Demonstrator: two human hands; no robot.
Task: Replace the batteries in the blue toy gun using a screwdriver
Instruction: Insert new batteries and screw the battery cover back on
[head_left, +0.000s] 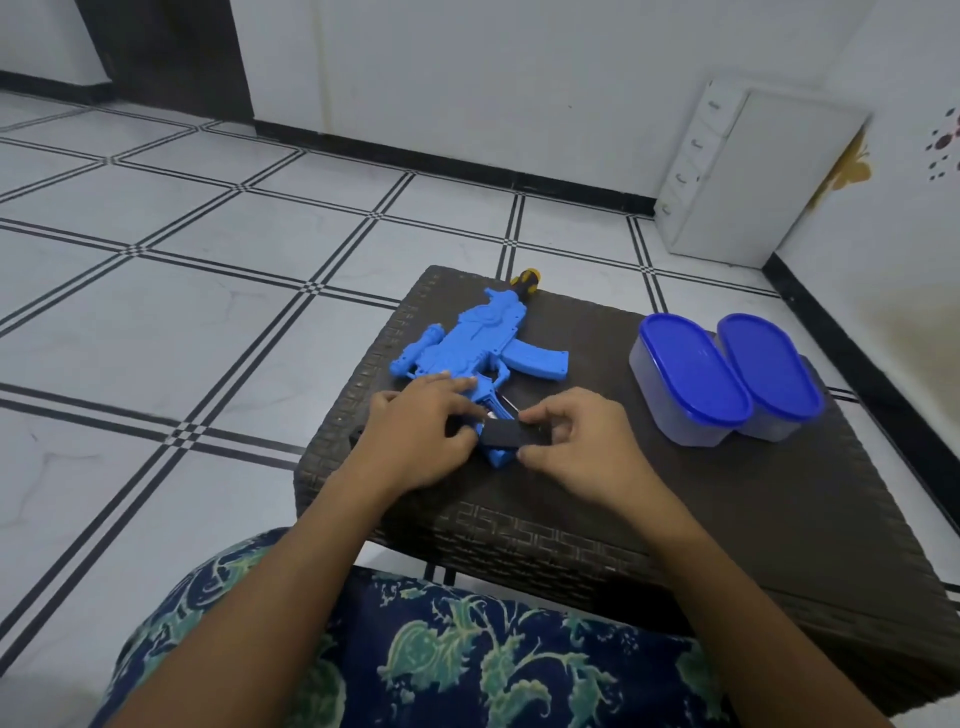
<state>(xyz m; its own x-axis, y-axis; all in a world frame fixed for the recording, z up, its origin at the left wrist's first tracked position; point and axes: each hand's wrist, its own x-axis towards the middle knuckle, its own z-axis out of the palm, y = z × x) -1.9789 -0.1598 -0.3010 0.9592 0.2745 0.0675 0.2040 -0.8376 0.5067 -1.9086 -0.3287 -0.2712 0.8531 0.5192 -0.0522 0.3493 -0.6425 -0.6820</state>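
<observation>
Left hand (421, 436) and right hand (576, 441) pinch the black piece (511, 435); lidded tubs (691, 379) (769, 374), contents unclear.

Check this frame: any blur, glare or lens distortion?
Head view: soft, even light, no harsh glare; wide-angle lens bows the floor tile lines; left hand, right hand and the black piece between them look slightly soft; blue toy gun is legible.
</observation>
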